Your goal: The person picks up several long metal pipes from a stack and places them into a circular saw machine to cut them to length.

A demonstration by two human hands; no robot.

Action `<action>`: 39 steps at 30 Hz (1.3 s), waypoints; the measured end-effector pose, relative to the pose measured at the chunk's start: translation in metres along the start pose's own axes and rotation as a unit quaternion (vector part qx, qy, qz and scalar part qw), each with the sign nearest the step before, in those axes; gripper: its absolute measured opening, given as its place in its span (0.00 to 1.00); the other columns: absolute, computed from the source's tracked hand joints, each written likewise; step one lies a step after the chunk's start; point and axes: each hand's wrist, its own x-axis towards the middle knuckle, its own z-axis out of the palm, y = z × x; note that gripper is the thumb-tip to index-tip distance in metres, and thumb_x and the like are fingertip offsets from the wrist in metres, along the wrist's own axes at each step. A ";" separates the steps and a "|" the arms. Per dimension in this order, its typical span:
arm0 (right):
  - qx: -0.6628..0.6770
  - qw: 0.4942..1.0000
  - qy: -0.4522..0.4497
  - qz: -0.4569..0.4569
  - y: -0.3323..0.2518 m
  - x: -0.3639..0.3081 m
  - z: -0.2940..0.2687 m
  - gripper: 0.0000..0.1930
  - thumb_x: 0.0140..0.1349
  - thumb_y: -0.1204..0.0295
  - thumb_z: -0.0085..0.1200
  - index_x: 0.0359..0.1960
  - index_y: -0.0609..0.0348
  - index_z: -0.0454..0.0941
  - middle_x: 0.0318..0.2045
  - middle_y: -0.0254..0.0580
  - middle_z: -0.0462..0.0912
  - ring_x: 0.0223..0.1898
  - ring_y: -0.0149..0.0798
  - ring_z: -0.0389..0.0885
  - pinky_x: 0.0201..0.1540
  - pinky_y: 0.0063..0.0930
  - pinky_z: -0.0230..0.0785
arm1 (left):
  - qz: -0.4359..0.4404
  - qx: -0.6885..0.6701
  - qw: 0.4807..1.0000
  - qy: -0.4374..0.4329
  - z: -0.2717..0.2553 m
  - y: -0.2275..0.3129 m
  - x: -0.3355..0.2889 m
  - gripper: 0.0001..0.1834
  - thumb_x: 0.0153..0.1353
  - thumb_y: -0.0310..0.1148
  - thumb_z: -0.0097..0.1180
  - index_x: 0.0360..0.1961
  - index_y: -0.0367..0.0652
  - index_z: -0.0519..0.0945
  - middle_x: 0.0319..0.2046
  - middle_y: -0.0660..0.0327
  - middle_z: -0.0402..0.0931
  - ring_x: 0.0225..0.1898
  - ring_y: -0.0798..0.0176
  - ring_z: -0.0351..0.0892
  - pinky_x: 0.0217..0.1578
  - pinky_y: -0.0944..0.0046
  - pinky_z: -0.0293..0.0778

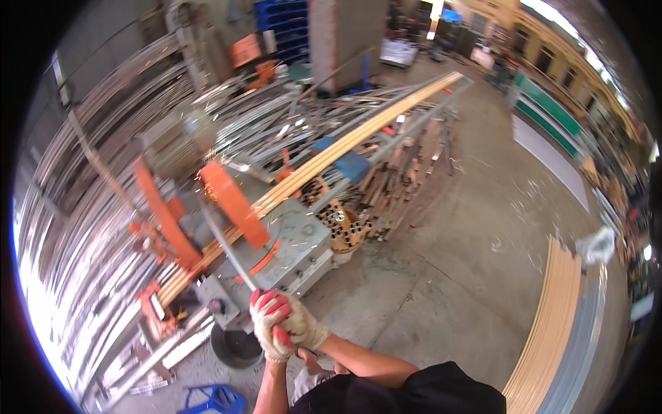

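Both my hands wear white work gloves with red-coated fingers. My left hand and my right hand are closed together round the end of a long metal handle, overlapping each other. That handle belongs to a chop saw with an orange blade guard and a blurred motor. Sparks fly around the guard. Several long tan metal tubes lie side by side across the saw's grey base, passing under the guard. The blade's contact with them is hidden.
A heap of metal offcuts lies beyond the saw. Long metal bars fill the left side. Bundles of tan tubes and grey tubes lie at right. A black bucket and blue stool stand near my feet.
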 end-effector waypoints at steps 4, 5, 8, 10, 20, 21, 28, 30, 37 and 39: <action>0.013 0.999 0.007 0.033 -0.011 0.008 -0.002 0.08 0.49 0.62 0.64 0.31 0.47 0.83 0.44 0.43 0.83 0.52 0.55 0.78 0.56 0.51 0.69 | 0.006 0.000 1.000 -0.025 -0.004 -0.005 -0.004 0.17 0.64 0.44 0.47 0.38 0.42 0.82 0.42 0.53 0.83 0.53 0.44 0.78 0.66 0.36 0.57; 0.013 0.999 0.001 0.030 -0.009 0.001 0.000 0.09 0.48 0.63 0.64 0.31 0.47 0.83 0.44 0.44 0.83 0.52 0.55 0.78 0.56 0.51 0.69 | 0.009 0.002 1.000 -0.026 -0.006 -0.005 -0.007 0.14 0.62 0.41 0.50 0.37 0.42 0.81 0.42 0.52 0.83 0.53 0.44 0.78 0.65 0.37 0.59; -0.010 0.999 -0.030 0.006 0.000 -0.011 0.000 0.11 0.47 0.63 0.65 0.33 0.47 0.84 0.46 0.44 0.83 0.54 0.58 0.77 0.57 0.55 0.68 | -0.020 0.002 0.999 -0.028 -0.009 -0.012 -0.019 0.18 0.65 0.45 0.47 0.39 0.43 0.83 0.44 0.53 0.82 0.54 0.42 0.77 0.68 0.34 0.53; 0.000 1.000 -0.025 0.009 -0.002 -0.005 -0.004 0.09 0.50 0.63 0.64 0.33 0.47 0.84 0.45 0.43 0.83 0.53 0.57 0.78 0.57 0.54 0.68 | -0.032 0.001 0.999 -0.030 -0.007 -0.009 -0.021 0.17 0.63 0.43 0.49 0.38 0.42 0.83 0.43 0.52 0.82 0.54 0.42 0.77 0.67 0.35 0.54; -0.003 0.999 -0.048 0.023 0.007 -0.021 -0.007 0.13 0.51 0.61 0.64 0.39 0.47 0.85 0.48 0.41 0.83 0.56 0.56 0.76 0.62 0.54 0.66 | -0.012 0.005 0.997 -0.081 -0.009 -0.007 -0.020 0.18 0.62 0.44 0.49 0.39 0.43 0.84 0.44 0.52 0.82 0.53 0.42 0.78 0.67 0.35 0.53; -0.012 0.998 -0.045 0.032 0.006 -0.023 -0.005 0.14 0.51 0.61 0.65 0.39 0.48 0.85 0.48 0.42 0.83 0.57 0.57 0.76 0.63 0.54 0.65 | -0.005 0.001 0.997 -0.083 -0.011 -0.009 -0.023 0.18 0.62 0.43 0.49 0.41 0.43 0.84 0.46 0.52 0.81 0.54 0.43 0.77 0.68 0.34 0.53; -0.002 0.997 -0.040 0.062 0.018 -0.051 0.003 0.16 0.54 0.61 0.63 0.42 0.53 0.85 0.49 0.46 0.82 0.57 0.58 0.76 0.60 0.54 0.66 | -0.009 -0.017 0.996 -0.087 -0.014 -0.013 -0.034 0.18 0.63 0.41 0.47 0.46 0.44 0.82 0.51 0.52 0.79 0.60 0.42 0.73 0.70 0.34 0.48; -0.023 0.997 -0.057 0.036 0.029 -0.061 -0.001 0.16 0.55 0.62 0.62 0.43 0.54 0.84 0.50 0.47 0.81 0.56 0.57 0.76 0.59 0.53 0.67 | -0.008 -0.012 0.994 -0.107 -0.012 -0.016 -0.035 0.18 0.62 0.40 0.47 0.46 0.44 0.82 0.51 0.52 0.79 0.61 0.42 0.72 0.70 0.34 0.48; -0.057 0.990 -0.114 0.058 0.031 -0.080 -0.007 0.19 0.56 0.64 0.61 0.49 0.55 0.81 0.52 0.48 0.80 0.58 0.56 0.75 0.60 0.49 0.67 | -0.050 0.051 0.974 -0.213 -0.016 -0.032 -0.060 0.23 0.57 0.45 0.49 0.48 0.43 0.81 0.53 0.54 0.77 0.64 0.46 0.68 0.71 0.36 0.44; -0.053 0.988 -0.111 0.088 0.022 -0.075 -0.007 0.19 0.55 0.64 0.61 0.49 0.55 0.81 0.52 0.48 0.80 0.59 0.56 0.74 0.60 0.49 0.66 | -0.037 0.029 0.977 -0.206 -0.019 -0.025 -0.053 0.21 0.59 0.41 0.51 0.51 0.44 0.80 0.54 0.54 0.76 0.65 0.45 0.67 0.71 0.37 0.47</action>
